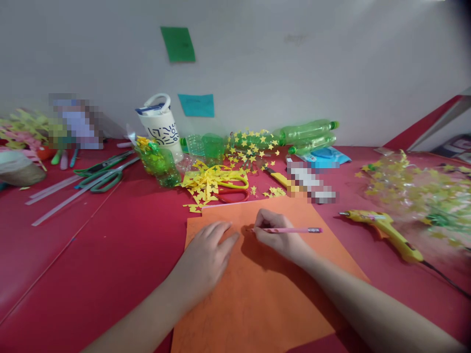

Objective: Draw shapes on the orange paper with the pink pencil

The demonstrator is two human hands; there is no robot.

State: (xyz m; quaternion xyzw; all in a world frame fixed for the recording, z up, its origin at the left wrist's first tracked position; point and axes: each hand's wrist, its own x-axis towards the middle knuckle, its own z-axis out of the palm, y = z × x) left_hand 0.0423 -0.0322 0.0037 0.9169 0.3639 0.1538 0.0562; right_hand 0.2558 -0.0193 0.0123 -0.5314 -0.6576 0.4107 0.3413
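Observation:
An orange paper sheet (257, 294) lies on the red table (91, 255) in front of me. My left hand (206, 257) rests flat on the sheet's upper left part, fingers stretched out. My right hand (277, 235) is closed round a pink pencil (294, 230), whose tip touches the sheet near its top edge. The pencil's metal end points right.
Yellow paper stars and scraps (209, 184) lie behind the sheet beside red-handled scissors (231, 196). Green scissors (106, 176) lie at the left, a white mug (162, 127) and green plastic bottles (309, 135) at the back. A yellow glue gun (386, 230) lies at the right.

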